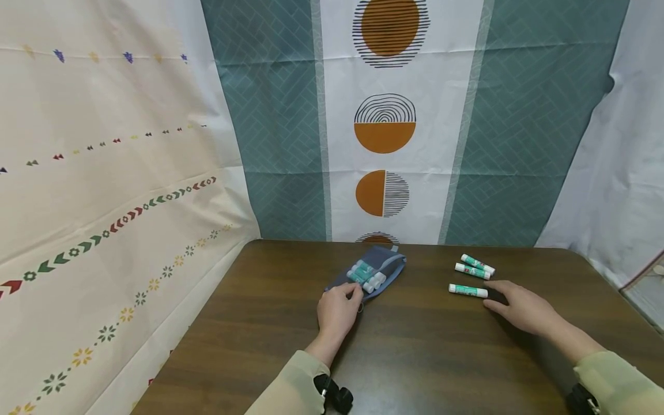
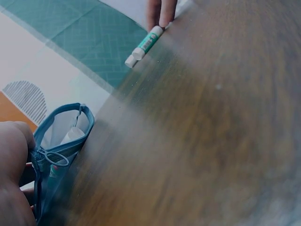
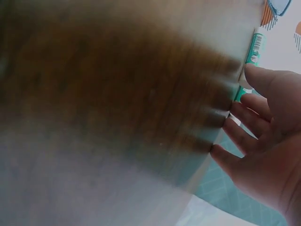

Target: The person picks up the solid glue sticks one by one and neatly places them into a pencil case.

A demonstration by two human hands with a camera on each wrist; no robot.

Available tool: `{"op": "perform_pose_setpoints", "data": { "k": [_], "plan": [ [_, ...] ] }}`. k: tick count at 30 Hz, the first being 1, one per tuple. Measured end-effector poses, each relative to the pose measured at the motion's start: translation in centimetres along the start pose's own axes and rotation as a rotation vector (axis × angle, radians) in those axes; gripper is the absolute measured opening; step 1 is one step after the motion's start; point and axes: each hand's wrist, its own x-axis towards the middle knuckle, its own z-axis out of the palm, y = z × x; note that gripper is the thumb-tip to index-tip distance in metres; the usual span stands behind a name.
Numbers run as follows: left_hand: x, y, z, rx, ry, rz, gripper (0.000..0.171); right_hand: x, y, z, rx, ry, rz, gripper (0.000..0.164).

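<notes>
A blue zip pouch [image 1: 396, 265] with a see-through window lies near the far edge of the table, several green-and-white glue sticks [image 1: 366, 275] showing in it. My left hand [image 1: 337, 311] grips the pouch's near edge; in the left wrist view the zipped mouth [image 2: 61, 110] gapes beside the fingers. To the right, a single glue stick [image 1: 468, 290] lies nearest my right hand [image 1: 526, 308]. The right thumb and fingers are spread, fingertips right at that stick's white end. In the right wrist view the thumb [image 3: 263, 77] overlaps this stick [image 3: 256, 44].
Two more glue sticks [image 1: 477, 264] lie side by side just beyond the nearest one. The brown wooden table [image 1: 415, 357] ends at a hanging teal and white cloth [image 1: 384, 80]. A pale patterned cloth [image 1: 114, 173] hangs along the left side.
</notes>
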Motion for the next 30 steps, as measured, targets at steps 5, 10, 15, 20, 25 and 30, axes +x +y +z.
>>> {"op": "perform_pose_setpoints", "data": {
  "k": [5,10,15,20,25,30],
  "plan": [
    [-0.01,-0.06,0.08,0.005,-0.007,-0.009,0.019,-0.12,0.00,0.22,-0.011,0.008,-0.023,0.053],
    [0.00,-0.04,0.07,0.000,-0.004,-0.008,0.018,-0.12,0.01,0.28,-0.021,0.005,-0.024,0.049],
    [-0.07,-0.12,0.07,-0.006,0.022,0.024,0.018,-0.14,-0.01,0.23,-0.022,0.010,-0.016,0.047],
    [-0.03,-0.73,0.47,-0.030,0.050,0.075,0.019,-0.07,-0.15,0.23,-0.012,0.031,-0.013,0.044],
    [0.01,-0.27,0.08,-0.020,0.011,0.021,0.018,0.15,-0.20,0.34,-0.010,0.049,-0.006,0.041],
    [0.09,-0.20,0.06,-0.001,-0.003,-0.003,0.017,0.47,0.01,0.42,-0.015,0.053,0.004,0.035]
  ]
}}
